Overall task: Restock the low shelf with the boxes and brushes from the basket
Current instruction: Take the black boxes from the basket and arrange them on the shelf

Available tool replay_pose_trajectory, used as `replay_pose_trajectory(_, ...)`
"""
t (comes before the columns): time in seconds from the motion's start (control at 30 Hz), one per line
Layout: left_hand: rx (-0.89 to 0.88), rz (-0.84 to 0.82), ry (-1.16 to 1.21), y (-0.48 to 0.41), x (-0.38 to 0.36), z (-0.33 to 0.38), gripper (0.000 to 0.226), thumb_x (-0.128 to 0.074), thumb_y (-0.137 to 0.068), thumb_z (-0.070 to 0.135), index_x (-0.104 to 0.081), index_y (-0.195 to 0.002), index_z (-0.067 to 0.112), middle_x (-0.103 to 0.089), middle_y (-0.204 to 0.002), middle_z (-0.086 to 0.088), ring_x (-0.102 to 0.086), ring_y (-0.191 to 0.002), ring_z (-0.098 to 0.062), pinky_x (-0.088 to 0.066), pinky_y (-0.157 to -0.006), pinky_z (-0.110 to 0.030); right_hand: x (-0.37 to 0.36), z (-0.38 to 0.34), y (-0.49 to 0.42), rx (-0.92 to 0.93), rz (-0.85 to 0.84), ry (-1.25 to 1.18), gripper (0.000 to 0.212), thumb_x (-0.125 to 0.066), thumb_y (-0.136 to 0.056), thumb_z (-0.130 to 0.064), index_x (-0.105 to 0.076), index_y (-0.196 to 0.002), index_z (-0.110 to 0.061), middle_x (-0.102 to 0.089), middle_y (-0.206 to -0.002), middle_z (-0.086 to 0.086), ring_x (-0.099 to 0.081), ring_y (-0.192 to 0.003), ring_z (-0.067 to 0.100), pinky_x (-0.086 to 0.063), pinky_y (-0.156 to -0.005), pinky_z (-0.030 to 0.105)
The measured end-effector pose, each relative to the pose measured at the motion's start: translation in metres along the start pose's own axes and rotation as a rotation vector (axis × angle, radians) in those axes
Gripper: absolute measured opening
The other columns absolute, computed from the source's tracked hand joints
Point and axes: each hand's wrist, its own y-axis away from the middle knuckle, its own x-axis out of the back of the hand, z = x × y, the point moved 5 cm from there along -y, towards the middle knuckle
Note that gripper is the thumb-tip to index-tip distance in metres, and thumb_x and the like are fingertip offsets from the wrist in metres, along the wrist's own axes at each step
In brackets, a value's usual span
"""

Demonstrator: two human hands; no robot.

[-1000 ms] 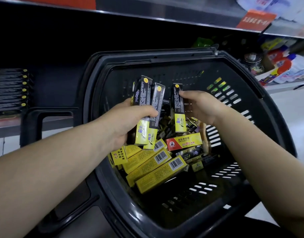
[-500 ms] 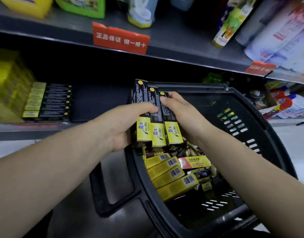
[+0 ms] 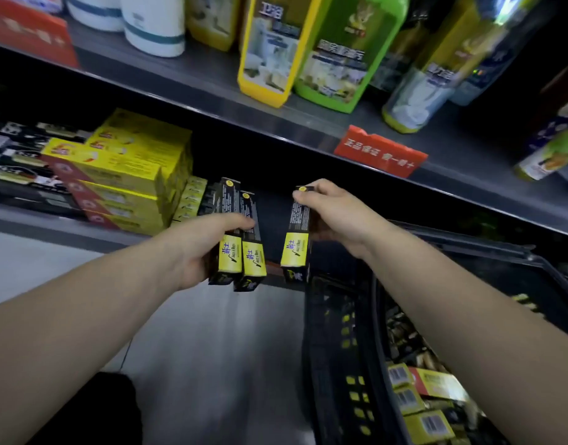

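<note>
My left hand (image 3: 200, 242) grips two slim black-and-yellow boxes (image 3: 242, 248) side by side, held upright in front of the low shelf (image 3: 51, 224). My right hand (image 3: 337, 216) holds a third box of the same kind (image 3: 296, 239), a little apart to the right, with the thumb on its top end. A row of matching black-and-yellow boxes (image 3: 195, 200) lies on the low shelf just behind my left hand. The black basket (image 3: 340, 332) stands at the lower right with several yellow boxes (image 3: 424, 409) in it.
Stacked yellow-and-red boxes (image 3: 122, 175) fill the low shelf left of the row, with black packs (image 3: 16, 162) further left. The upper shelf carries yellow and green bottles (image 3: 308, 49) and a red price tag (image 3: 380, 152). Pale floor lies below the shelf.
Both hands have lifted the three boxes out of the basket and carried them left and up to the low shelf. The right hand's box has separated from the left hand's pair.
</note>
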Motion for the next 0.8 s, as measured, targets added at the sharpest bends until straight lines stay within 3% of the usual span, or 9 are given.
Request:
replay_pose_trajectory(0.1,0.037,0.079,-0.014,-0.012,0.041,-0.008,0.013,-0.062,-0.087,0.024,-0.056,-0.082,0.013,-0.064,-0.048,-0.003,-0.06,-0.043,-0.019,-0.041,-0.041,-0.02,-0.013,-0.001,-0.048,-0.036,0.116,0.029,0.014,-0.06,-0.09,-0.027,-0.048,-0.092,-0.021,-0.06,-0.086,0.004,-0.053,-0.065,0.014,-0.044,-0.058,0.027)
replay_pose_trajectory(0.27,0.101,0.126,0.003,-0.026,0.085,-0.016,0.016,-0.067,-0.083,0.021,-0.057,-0.086,0.009,-0.064,-0.049,-0.006,-0.062,-0.043,-0.021,-0.045,-0.037,-0.022,-0.031,0.012,-0.121,-0.159,0.258,-0.089,0.016,-0.058,-0.092,-0.029,-0.058,-0.097,-0.013,-0.06,-0.085,0.002,-0.053,-0.06,0.011,-0.04,-0.049,0.019)
replay_pose_trajectory(0.37,0.126,0.136,0.013,-0.036,0.094,-0.019,0.02,-0.07,-0.08,0.02,-0.059,-0.091,0.008,-0.065,-0.053,-0.007,-0.063,-0.045,-0.022,-0.048,-0.041,-0.025,-0.043,0.016,-0.164,-0.154,0.262,-0.043,0.018,-0.05,-0.096,-0.032,-0.052,-0.103,-0.016,-0.054,-0.084,-0.002,-0.053,-0.068,0.011,-0.043,-0.058,0.02)
replay_pose_trajectory(0.43,0.152,0.145,0.014,-0.043,0.095,-0.022,0.02,-0.072,-0.078,0.018,-0.061,-0.091,0.009,-0.064,-0.06,-0.008,-0.061,-0.051,-0.023,-0.049,-0.048,-0.027,-0.052,0.017,-0.19,-0.122,0.261,0.035,0.019,-0.045,-0.098,-0.034,-0.047,-0.11,-0.019,-0.052,-0.095,0.001,-0.051,-0.083,0.015,-0.043,-0.07,0.025)
replay_pose_trajectory(0.5,0.168,0.129,-0.002,-0.05,0.092,-0.023,0.018,-0.072,-0.077,0.018,-0.062,-0.089,0.009,-0.063,-0.059,-0.007,-0.06,-0.049,-0.022,-0.047,-0.046,-0.025,-0.061,0.019,-0.213,-0.094,0.248,0.117,0.027,-0.04,-0.099,-0.034,-0.046,-0.121,-0.02,-0.049,-0.105,0.003,-0.047,-0.092,0.018,-0.04,-0.067,0.025)
replay_pose_trajectory(0.6,0.156,0.096,-0.002,-0.059,0.087,-0.021,0.021,-0.074,-0.076,0.016,-0.061,-0.091,0.009,-0.066,-0.057,-0.006,-0.063,-0.048,-0.021,-0.05,-0.046,-0.027,-0.073,0.027,-0.241,-0.056,0.191,0.187,0.033,-0.038,-0.1,-0.032,-0.045,-0.129,-0.017,-0.052,-0.109,0.006,-0.048,-0.091,0.018,-0.036,-0.064,0.023)
replay_pose_trajectory(0.73,0.145,0.088,0.025,-0.071,0.086,-0.019,0.027,-0.076,-0.075,0.015,-0.058,-0.095,0.013,-0.069,-0.078,-0.009,-0.067,-0.062,-0.022,-0.054,-0.052,-0.028,-0.092,0.042,-0.263,-0.03,0.115,0.281,0.032,-0.04,-0.1,-0.028,-0.045,-0.13,-0.016,-0.056,-0.123,0.014,-0.053,-0.108,0.028,-0.044,-0.088,0.036)
replay_pose_trajectory(0.8,0.129,0.098,0.055,-0.076,0.086,-0.019,0.028,-0.076,-0.075,0.014,-0.057,-0.096,0.014,-0.069,-0.079,-0.008,-0.066,-0.063,-0.021,-0.052,-0.05,-0.026,-0.1,0.049,-0.27,-0.022,0.095,0.349,0.032,-0.039,-0.101,-0.028,-0.046,-0.13,-0.017,-0.057,-0.123,0.016,-0.055,-0.11,0.031,-0.046,-0.089,0.037)
